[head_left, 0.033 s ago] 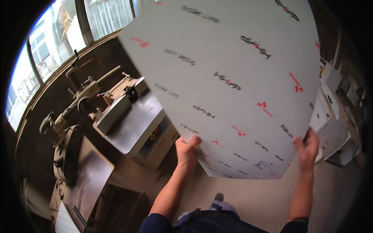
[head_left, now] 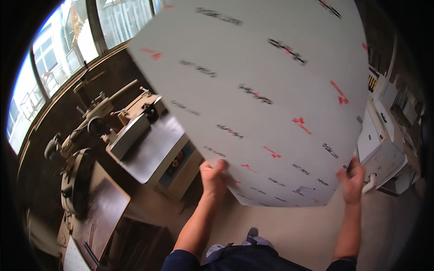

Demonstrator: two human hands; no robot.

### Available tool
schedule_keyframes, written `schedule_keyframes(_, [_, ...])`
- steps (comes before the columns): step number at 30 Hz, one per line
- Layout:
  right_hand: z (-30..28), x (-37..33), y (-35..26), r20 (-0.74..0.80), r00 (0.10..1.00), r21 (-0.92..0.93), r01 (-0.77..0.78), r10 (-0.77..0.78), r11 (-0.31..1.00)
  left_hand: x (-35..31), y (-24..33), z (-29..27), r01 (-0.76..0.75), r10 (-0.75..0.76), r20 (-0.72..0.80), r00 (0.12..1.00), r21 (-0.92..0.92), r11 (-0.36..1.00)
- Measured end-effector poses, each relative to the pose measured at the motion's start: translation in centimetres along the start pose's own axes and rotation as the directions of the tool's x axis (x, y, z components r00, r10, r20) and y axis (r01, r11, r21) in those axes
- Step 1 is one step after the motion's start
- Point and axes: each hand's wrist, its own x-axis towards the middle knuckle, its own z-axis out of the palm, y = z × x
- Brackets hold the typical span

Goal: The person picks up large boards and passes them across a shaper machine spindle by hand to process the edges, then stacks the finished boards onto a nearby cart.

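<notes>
A large flat panel (head_left: 262, 117) stretches up in front of me, its pale grey face covered with repeated black and red print. My left hand (head_left: 213, 180) is closed on its left edge near the bottom, with the thumb lying on the printed face. On the opposite edge, at about the same height, my right hand (head_left: 351, 183) also grips the panel. The panel runs out of view at the top. Most of the fingers are hidden behind it.
To the left stands a woodworking machine with a shiny metal table (head_left: 151, 144) and fence. A second machine with a brown worktable (head_left: 101, 212) is nearer, at lower left. White cabinet-like equipment (head_left: 377, 135) stands at right. Windows (head_left: 68, 40) line the far left wall.
The panel has shifted slightly left in view, and both hands have moved a little left and down with it. The grip looks the same. The surroundings have shifted slightly too.
</notes>
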Motion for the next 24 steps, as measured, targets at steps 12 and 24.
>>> schedule_keyframes(12, [7.7,5.5,30.4,0.04,0.947,0.681,-0.259,0.317,0.685,16.5,-6.0,3.7,-0.078,0.058,-0.109,0.992,-0.186,0.979])
schedule_keyframes(24, [12.2,29.2,44.0,0.22,0.795,0.733,-0.517,0.565,0.442,26.3,-5.0,-8.2,-0.338,0.262,-0.634,0.728,0.001,0.941])
